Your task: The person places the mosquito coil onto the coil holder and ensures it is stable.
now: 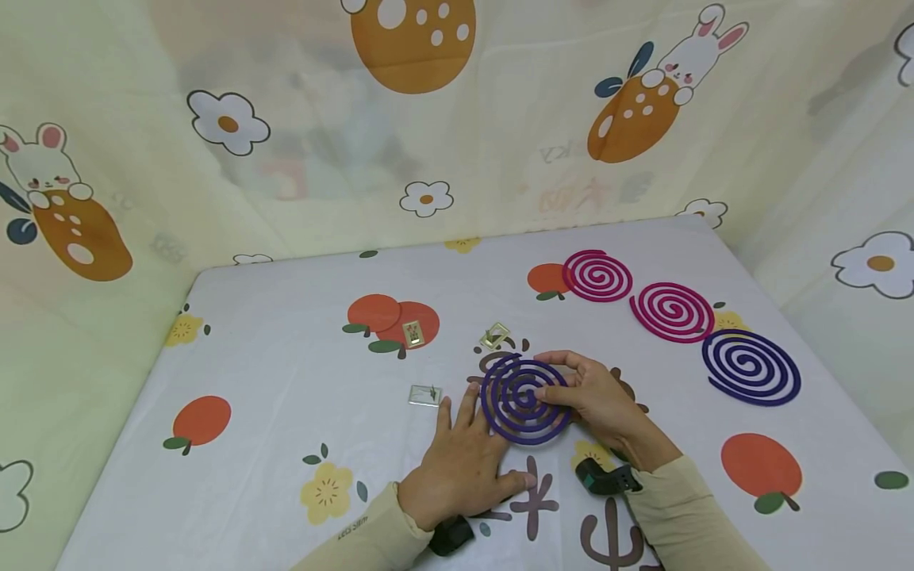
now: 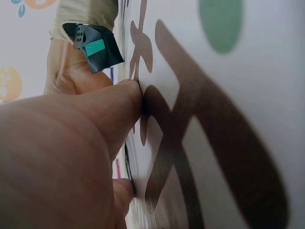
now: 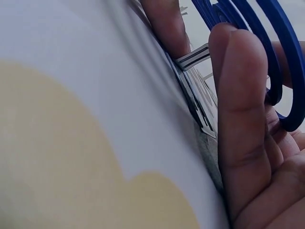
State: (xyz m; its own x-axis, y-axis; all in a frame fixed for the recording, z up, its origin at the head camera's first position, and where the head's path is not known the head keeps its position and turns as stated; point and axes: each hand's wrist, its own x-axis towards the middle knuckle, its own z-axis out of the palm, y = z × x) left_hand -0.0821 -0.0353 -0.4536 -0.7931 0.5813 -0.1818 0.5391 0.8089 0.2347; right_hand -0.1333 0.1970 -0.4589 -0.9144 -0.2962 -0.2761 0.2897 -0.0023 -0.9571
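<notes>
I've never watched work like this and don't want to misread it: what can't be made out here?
Head view: the design on the small gold rectangle, too small to read.
Right wrist view: the whole flat metal strip, partly hidden by fingers; the full held blue spiral, cut off by the top edge.
Left wrist view: the whole left hand, cut off by the left edge.

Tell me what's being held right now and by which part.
The right hand pinches a dark blue spiral by its right side, near the centre. The left hand seems only to press a metal piece with a fingertip.
</notes>
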